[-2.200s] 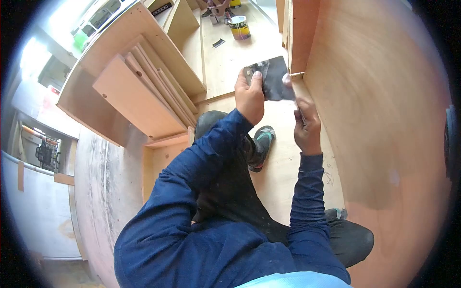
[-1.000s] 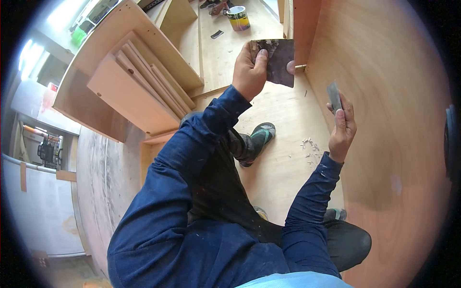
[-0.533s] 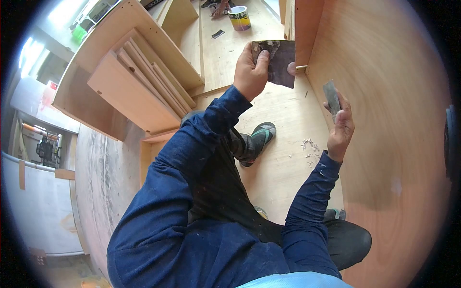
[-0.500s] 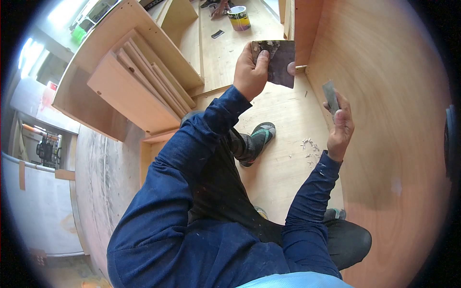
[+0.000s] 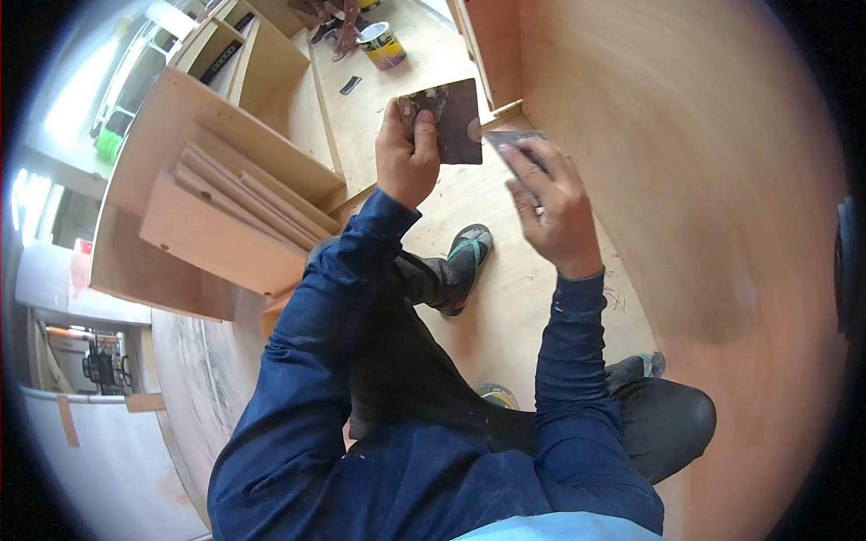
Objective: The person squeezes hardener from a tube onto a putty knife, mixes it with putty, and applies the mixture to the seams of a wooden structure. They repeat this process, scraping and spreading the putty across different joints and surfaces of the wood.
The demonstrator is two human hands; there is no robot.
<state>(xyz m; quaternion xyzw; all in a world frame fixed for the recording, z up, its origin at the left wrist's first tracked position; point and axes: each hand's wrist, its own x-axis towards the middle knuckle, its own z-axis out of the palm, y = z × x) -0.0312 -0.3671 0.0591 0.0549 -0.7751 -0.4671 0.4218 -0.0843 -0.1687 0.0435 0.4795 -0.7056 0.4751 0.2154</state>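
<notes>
My left hand (image 5: 408, 167) grips a dark square putty plate (image 5: 458, 126), thumb on top and fingers beneath. Pale smears mark the plate near the thumb, and a pinkish dab of filler (image 5: 474, 131) sits at its right edge. Just to the right, my right hand (image 5: 561, 216) is closed on a thin flat scraper (image 5: 512, 138), its blade pointing toward the plate's right edge. Part of the scraper is hidden behind the fingers.
A tall plywood panel (image 5: 667, 180) rises on the right. Stacked boards (image 5: 244, 198) lean in a wooden cabinet on the left. Ahead stands a yellow-and-black tin (image 5: 382, 50), near a co-worker's hand (image 5: 343, 41). A dark flat piece (image 5: 351, 86) lies on the floor.
My right hand has moved up and left, bringing the scraper beside the plate and turning its blade leftward. The view has shifted, so the plate and surroundings appear further left.
</notes>
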